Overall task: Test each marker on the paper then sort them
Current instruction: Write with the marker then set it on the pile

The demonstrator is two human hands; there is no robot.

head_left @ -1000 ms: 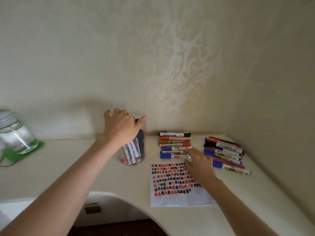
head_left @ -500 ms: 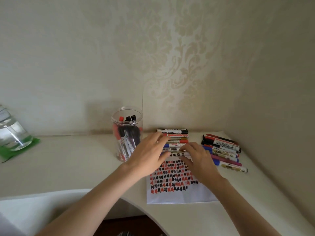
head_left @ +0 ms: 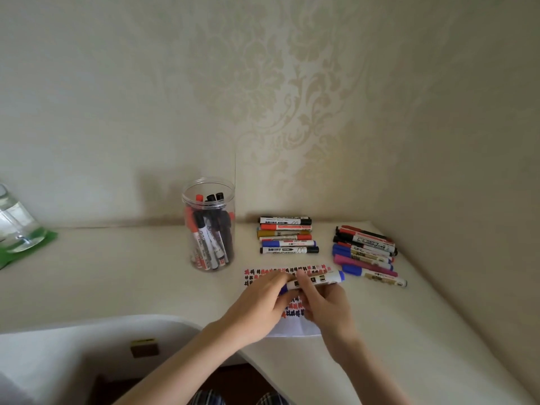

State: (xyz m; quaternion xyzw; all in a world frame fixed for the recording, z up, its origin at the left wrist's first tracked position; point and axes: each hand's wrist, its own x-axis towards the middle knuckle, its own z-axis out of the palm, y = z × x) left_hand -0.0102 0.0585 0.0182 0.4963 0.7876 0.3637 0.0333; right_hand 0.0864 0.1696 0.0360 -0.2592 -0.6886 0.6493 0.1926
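Note:
Both hands hold one blue-capped white marker [head_left: 321,279] level above the paper [head_left: 295,328]. My left hand [head_left: 260,302] grips its left end; my right hand [head_left: 324,302] curls round its middle. The paper carries rows of red and black test marks and is mostly hidden under my hands. A clear jar [head_left: 209,226] of several red and black markers stands to the left. A tidy row of markers [head_left: 286,235] lies behind the paper. A looser pile of markers [head_left: 365,249] lies to the right.
A clear water bottle [head_left: 16,223] stands on a green mat [head_left: 29,249] at the far left. The cream desk [head_left: 117,276] curves inward at its front edge. Patterned walls close the back and the right side.
My left hand left the jar and came over to the paper. My right hand lifted a blue marker from the row, and both hands now hold it above the paper.

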